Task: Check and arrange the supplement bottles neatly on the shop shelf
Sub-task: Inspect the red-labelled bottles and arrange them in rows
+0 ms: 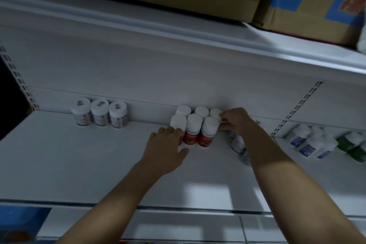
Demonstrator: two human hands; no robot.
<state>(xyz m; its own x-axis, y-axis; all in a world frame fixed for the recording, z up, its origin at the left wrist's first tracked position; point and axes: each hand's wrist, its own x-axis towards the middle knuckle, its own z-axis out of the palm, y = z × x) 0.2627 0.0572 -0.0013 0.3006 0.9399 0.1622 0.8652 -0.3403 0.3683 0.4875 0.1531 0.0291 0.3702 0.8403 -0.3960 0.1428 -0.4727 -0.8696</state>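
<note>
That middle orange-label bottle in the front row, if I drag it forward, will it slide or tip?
The middle orange-label bottle is tall and narrow, so a pull near its cap would probably tip it. The smooth shelf should let it slide. Neighbours touching both sides likely steady it. The right hand pinches the back-right bottle.

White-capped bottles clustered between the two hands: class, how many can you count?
6 bottles, in two rows: front-left, front-middle, front-right, back-left, back-middle, back-right. The right hand, pinching back-right, may hide others.
</note>
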